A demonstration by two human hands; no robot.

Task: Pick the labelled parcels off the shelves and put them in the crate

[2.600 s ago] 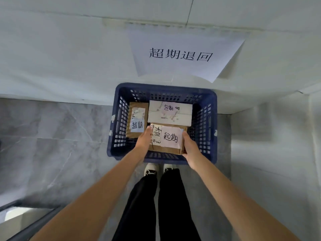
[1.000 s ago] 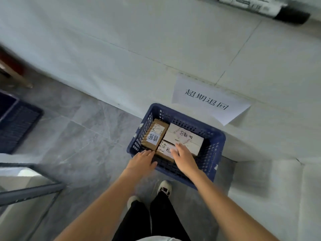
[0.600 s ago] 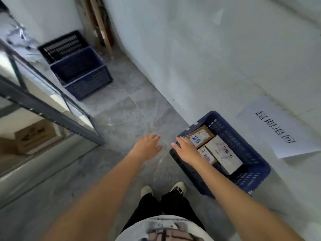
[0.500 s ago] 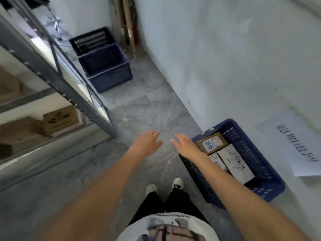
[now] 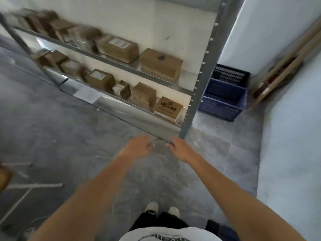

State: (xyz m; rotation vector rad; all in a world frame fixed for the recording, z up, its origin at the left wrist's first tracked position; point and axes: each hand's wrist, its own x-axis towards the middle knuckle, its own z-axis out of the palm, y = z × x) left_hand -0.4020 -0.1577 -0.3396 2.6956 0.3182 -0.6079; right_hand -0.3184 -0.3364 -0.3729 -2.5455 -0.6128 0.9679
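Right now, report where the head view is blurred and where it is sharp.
Head view: motion blur smears the boxes at upper left; the printed box at the lower shelf's right end is sharper; both hands, left hand and right hand, are slightly soft; wide-angle distortion tilts the shelf post.

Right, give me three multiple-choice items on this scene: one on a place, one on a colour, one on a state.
1. Where do the stacked crates stand?
A. On a shelf
B. On the floor right of the shelf post
C. Between the feet

2. What colour are they?
A. Red
B. Blue
C. Yellow

3. What are the hands doing?
A. Gripping a parcel
B. Holding nothing
C. Lifting a crate

Answers: B, they sit on the floor past the post; B, the plastic is blue; B, left hand and right hand hang loose over the floor.
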